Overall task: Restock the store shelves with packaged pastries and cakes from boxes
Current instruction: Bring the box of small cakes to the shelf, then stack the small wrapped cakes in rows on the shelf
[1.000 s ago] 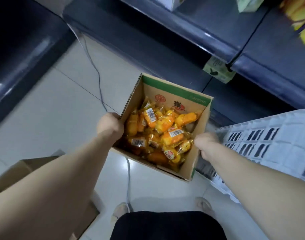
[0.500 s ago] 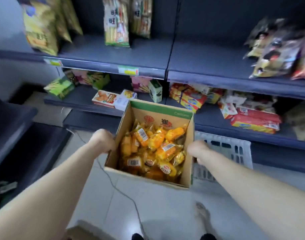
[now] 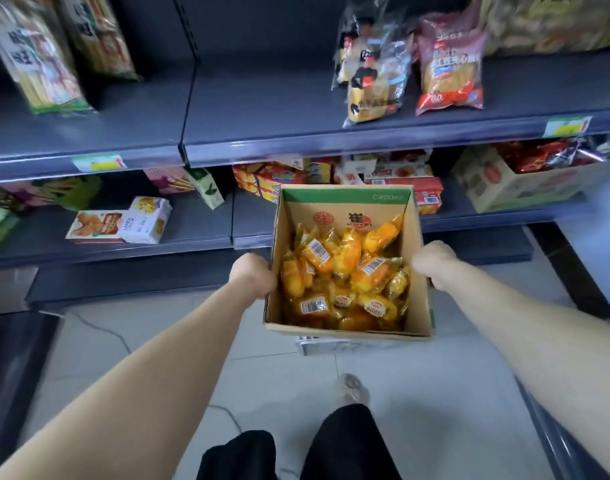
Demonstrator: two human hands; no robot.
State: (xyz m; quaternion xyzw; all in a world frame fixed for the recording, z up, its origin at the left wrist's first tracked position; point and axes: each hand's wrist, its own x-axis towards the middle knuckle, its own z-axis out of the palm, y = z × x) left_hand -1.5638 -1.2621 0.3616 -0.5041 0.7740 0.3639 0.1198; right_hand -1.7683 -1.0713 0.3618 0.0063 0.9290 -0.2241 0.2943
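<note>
An open cardboard box [image 3: 346, 207] with a green top edge hangs in front of me, above the floor. Several orange wrapped pastries [image 3: 345, 275] with barcode labels fill it. My left hand [image 3: 251, 275] grips the box's left wall and my right hand [image 3: 435, 263] grips its right wall. The box is level with the lower dark shelf [image 3: 199, 233]. The upper dark shelf [image 3: 262, 109] has a wide bare stretch in its middle.
Snack bags [image 3: 448, 74] stand on the upper shelf at right, tall packs [image 3: 40, 64] at left. Biscuit boxes [image 3: 120, 223] and red cartons [image 3: 400, 181] lie on the lower shelf. A white crate [image 3: 317, 342] sits under the box. A cable [image 3: 99, 329] crosses the tiled floor.
The box has risen from near the floor and moved right, held in both hands. My view lifted from the floor up to the shelves.
</note>
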